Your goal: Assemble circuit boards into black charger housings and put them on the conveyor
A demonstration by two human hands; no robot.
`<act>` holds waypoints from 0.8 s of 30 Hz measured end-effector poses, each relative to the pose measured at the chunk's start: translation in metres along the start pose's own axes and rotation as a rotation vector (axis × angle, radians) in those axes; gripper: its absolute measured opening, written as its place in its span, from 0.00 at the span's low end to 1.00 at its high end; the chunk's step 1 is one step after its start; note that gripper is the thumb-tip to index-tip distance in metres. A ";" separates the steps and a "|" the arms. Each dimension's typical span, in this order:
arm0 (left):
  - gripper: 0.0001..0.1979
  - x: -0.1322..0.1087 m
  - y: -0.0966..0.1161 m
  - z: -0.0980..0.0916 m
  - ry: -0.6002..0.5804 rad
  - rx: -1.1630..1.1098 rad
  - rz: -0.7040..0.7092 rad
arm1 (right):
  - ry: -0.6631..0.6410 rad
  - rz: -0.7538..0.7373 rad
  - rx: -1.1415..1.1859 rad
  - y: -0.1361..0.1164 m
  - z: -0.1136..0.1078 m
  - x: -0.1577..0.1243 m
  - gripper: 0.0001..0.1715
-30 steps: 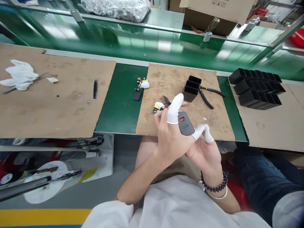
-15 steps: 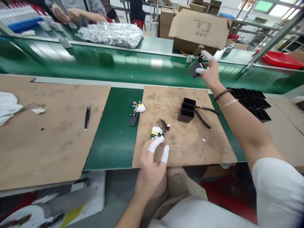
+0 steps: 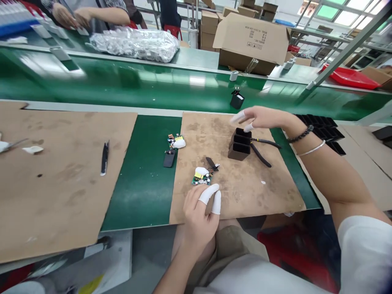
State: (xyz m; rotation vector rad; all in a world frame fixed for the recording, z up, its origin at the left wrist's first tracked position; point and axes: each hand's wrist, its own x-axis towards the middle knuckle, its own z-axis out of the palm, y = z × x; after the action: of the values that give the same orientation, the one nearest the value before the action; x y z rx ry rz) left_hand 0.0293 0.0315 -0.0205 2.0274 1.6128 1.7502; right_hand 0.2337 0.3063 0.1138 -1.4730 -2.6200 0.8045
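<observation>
My left hand (image 3: 202,214), with white finger cots on thumb and index, rests near the front of the cardboard mat (image 3: 245,196). Its two tips meet in a pinch with nothing visible between them. Just beyond lies a small circuit board (image 3: 201,176) with yellow and white parts, wired to a dark plate (image 3: 212,163). My right hand (image 3: 260,118) hovers empty, fingers apart, over the rear of several open black cases (image 3: 239,151). Past its fingertips a black plug adapter (image 3: 237,100) lies on the green belt (image 3: 190,92). Black-handled pliers (image 3: 260,154) lie beside the cases.
Another circuit board (image 3: 177,141) with a black plate (image 3: 169,158) sits left of the mat. Tweezers (image 3: 104,157) lie on the left cardboard. More black cases (image 3: 324,126) stand at right. Across the belt are a carton (image 3: 254,36), a bubble-wrapped bundle (image 3: 134,44) and a co-worker's hands (image 3: 73,16).
My right hand has let go of the black adapter on the belt and drawn back toward me. My left hand has moved slightly back from the board, its thumb and index closing together.
</observation>
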 end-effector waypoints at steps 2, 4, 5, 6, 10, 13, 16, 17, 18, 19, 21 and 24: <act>0.08 0.000 0.000 0.000 0.004 -0.009 -0.011 | -0.047 0.016 0.004 -0.011 0.010 -0.018 0.29; 0.07 0.000 0.000 0.000 0.004 -0.024 -0.023 | 0.039 0.084 -0.066 -0.019 0.016 -0.027 0.27; 0.07 0.000 0.000 -0.001 0.007 -0.030 -0.028 | 0.099 0.112 -0.107 -0.023 0.017 -0.029 0.25; 0.08 -0.001 0.001 -0.001 0.016 -0.029 -0.036 | 0.171 0.133 -0.145 -0.027 0.016 -0.031 0.23; 0.25 0.002 0.008 -0.003 0.134 0.068 -0.088 | 0.457 0.100 -0.162 -0.064 0.017 -0.046 0.24; 0.45 0.006 0.013 -0.007 0.147 0.116 -0.187 | 0.422 -0.017 -0.083 -0.109 0.041 -0.069 0.24; 0.43 0.005 0.008 -0.017 0.108 0.025 -0.369 | 0.135 -0.218 -0.033 -0.149 0.077 -0.081 0.20; 0.40 0.002 0.003 -0.021 0.101 -0.028 -0.445 | 0.027 -0.274 -0.039 -0.158 0.086 -0.077 0.19; 0.36 -0.002 -0.002 -0.025 0.096 -0.085 -0.522 | -0.057 -0.326 -0.059 -0.163 0.092 -0.069 0.20; 0.34 -0.006 -0.007 -0.030 0.091 -0.140 -0.587 | -0.101 -0.370 -0.090 -0.166 0.095 -0.057 0.23; 0.34 -0.015 -0.017 -0.038 0.086 -0.228 -0.655 | -0.083 -0.446 -0.170 -0.166 0.095 -0.024 0.32; 0.35 -0.024 -0.025 -0.045 0.077 -0.289 -0.653 | -0.043 -0.492 -0.249 -0.166 0.093 0.028 0.37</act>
State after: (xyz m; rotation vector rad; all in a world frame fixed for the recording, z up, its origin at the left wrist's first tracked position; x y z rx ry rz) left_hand -0.0168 0.0013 -0.0353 1.1385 1.6576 1.6787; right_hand 0.0619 0.2206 0.1022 -0.7755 -3.0045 0.4764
